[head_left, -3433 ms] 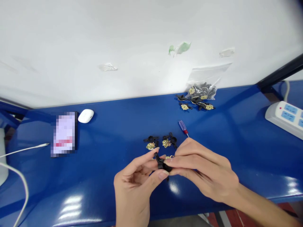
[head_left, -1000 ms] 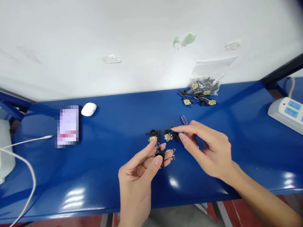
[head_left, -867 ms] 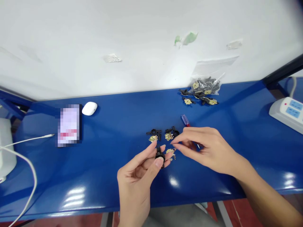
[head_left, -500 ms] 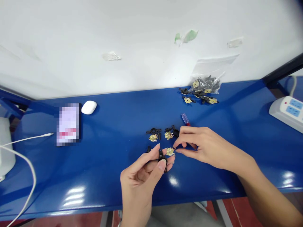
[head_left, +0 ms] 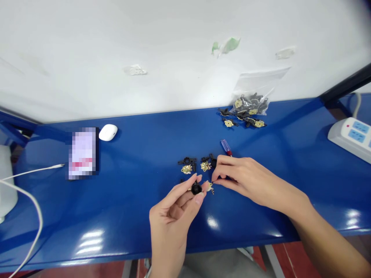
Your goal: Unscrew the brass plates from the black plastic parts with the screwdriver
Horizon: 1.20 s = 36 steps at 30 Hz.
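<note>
My left hand (head_left: 176, 210) pinches a small black plastic part (head_left: 196, 188) between thumb and fingertips, just above the blue table (head_left: 139, 154). My right hand (head_left: 249, 181) is curled, its thumb and forefinger pinched at a small brass piece (head_left: 209, 187) lying next to the black part. Two more black-and-brass assemblies (head_left: 187, 165) (head_left: 207, 164) lie just beyond the fingers. A small screwdriver with a blue and red handle (head_left: 225, 146) pokes out from behind my right hand.
An open clear bag with several black and brass parts (head_left: 246, 112) lies against the white wall. A phone (head_left: 82, 152), a white earbud case (head_left: 108, 132) and a white cable (head_left: 34, 172) sit at the left. A power strip (head_left: 350, 137) is at the right.
My right hand let go of the black part, reached toward the screwdriver, then came back down to the brass piece. My left hand kept the black part and turned it.
</note>
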Each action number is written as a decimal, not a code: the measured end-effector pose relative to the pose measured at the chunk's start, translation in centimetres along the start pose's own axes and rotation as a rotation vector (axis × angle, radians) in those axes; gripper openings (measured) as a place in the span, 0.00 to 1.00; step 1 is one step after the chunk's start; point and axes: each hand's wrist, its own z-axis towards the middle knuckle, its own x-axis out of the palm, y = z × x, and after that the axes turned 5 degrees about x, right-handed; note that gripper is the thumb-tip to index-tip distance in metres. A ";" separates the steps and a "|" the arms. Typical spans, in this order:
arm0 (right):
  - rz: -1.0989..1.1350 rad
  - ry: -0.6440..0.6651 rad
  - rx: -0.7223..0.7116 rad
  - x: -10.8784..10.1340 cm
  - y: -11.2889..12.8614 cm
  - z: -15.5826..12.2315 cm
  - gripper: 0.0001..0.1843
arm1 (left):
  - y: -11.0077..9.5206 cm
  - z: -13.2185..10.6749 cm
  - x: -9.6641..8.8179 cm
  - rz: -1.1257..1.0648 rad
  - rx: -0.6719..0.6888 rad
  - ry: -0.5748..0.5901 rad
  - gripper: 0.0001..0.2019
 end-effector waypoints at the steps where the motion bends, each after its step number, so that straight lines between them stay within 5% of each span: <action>1: 0.007 0.000 0.003 0.0 0.0 0.0 0.08 | 0.0 0.1 0.1 0.004 0.007 0.003 0.15; 8: 0.136 -0.053 0.020 -0.2 0.1 -0.3 0.06 | 0.4 0.1 0.5 0.070 0.055 0.029 0.18; 20: 0.684 -0.354 0.122 0.2 1.7 -0.4 0.07 | 0.7 0.2 1.2 0.218 0.113 -0.023 0.20; 36: 0.950 -0.206 0.063 0.7 2.7 -0.4 0.12 | 0.2 0.8 1.6 0.158 0.162 -0.048 0.16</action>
